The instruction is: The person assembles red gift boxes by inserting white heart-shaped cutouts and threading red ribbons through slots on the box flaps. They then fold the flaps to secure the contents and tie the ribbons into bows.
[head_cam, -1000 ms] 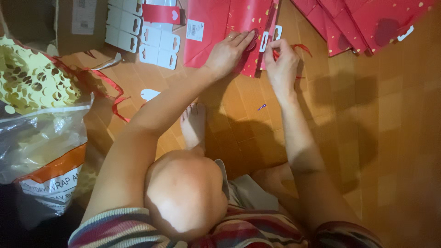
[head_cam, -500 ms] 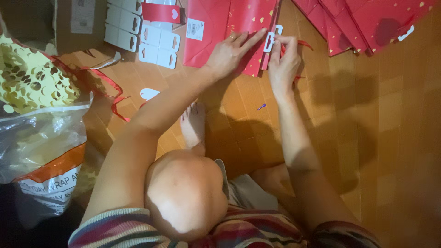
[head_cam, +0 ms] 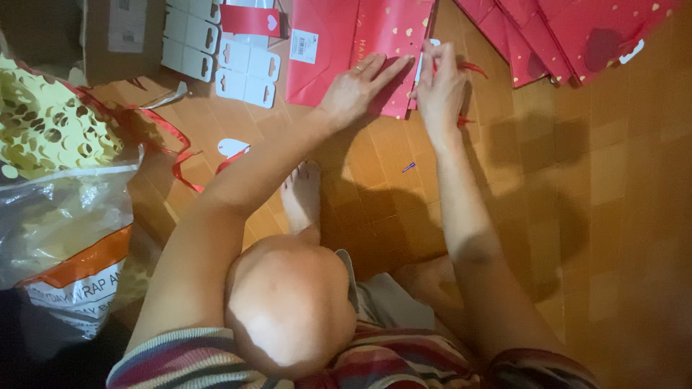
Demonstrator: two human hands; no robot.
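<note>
A flat red gift bag (head_cam: 339, 43) with small gold hearts lies on the wooden floor in front of me. My left hand (head_cam: 357, 88) rests flat on its lower right corner, fingers stretched out and pressing it down. My right hand (head_cam: 440, 90) is at the bag's right edge, its fingers pinched on a thin red ribbon (head_cam: 472, 68) beside a small white tag (head_cam: 422, 68). The two hands nearly touch. The ribbon's end is hidden under my right fingers.
A stack of red gift bags (head_cam: 577, 36) lies at top right. White hang-tag cards (head_cam: 238, 65), a cardboard box (head_cam: 115, 36), a punched yellow sheet (head_cam: 43, 122), a plastic bag (head_cam: 72, 238), loose red ribbon (head_cam: 173, 144) and a white heart tag (head_cam: 232, 148) are at left. My bare foot (head_cam: 303, 194) is below the bag.
My right hand has moved slightly up along the bag's edge and closer to the left hand. The left hand stays flat on the bag.
</note>
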